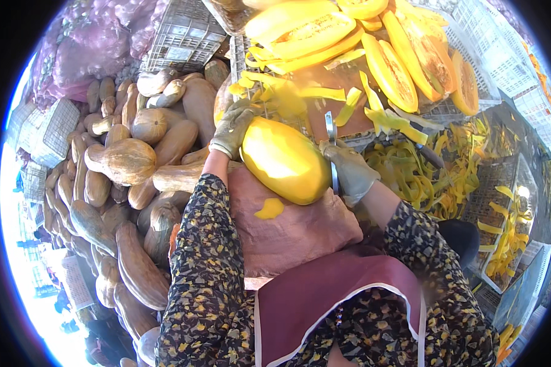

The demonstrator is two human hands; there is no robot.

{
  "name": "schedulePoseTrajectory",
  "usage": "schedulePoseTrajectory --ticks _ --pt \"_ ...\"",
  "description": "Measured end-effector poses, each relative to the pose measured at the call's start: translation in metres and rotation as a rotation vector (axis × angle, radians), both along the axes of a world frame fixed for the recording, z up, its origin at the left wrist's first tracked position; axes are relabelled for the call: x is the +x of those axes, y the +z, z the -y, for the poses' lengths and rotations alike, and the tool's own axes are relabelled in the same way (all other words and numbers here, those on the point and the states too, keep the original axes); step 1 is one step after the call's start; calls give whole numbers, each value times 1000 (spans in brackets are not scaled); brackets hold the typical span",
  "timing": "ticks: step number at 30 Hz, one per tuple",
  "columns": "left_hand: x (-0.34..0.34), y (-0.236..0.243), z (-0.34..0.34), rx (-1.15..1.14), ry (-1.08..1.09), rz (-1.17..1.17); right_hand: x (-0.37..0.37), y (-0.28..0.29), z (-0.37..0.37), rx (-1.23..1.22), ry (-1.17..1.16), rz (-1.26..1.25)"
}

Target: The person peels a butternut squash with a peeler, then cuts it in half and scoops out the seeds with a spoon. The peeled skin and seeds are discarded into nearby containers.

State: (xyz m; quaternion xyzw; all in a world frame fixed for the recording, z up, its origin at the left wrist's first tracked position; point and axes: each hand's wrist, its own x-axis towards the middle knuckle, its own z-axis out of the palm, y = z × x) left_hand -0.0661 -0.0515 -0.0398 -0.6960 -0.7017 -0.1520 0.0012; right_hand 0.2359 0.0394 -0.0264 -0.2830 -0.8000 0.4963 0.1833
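A peeled yellow squash (284, 162) lies across a reddish cloth-covered support (288, 235) over my lap. My gloved left hand (233, 127) is closed round its far-left end. At the squash's right side, my gloved right hand (352, 174) grips a metal peeler (331, 131), whose long flat frame stands close against the flesh; whether the blade touches it I cannot tell. A scrap of yellow peel (270, 208) rests on the cloth just below the squash.
Unpeeled tan squashes (131, 160) are heaped on the left. Peeled squash halves (392, 70) fill crates at the far side. A knife (428, 154) lies among piled peel strips (410, 177) to the right, near a crate of peelings (509, 235). Purple net sacks (92, 46) stand far left.
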Motion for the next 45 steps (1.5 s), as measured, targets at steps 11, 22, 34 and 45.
schedulePoseTrajectory --ticks 11,22,34,45 --pt "23 28 -46 -401 -48 -57 -25 65 -53 181 477 368" --pt "-9 -25 -67 -333 -117 -26 95 54 -9 299 808 991" --pt "3 7 -64 -512 -20 47 20 122 -22 183 510 807" --pt "4 15 -47 -384 -166 -21 -13 107 -59 473 814 667"
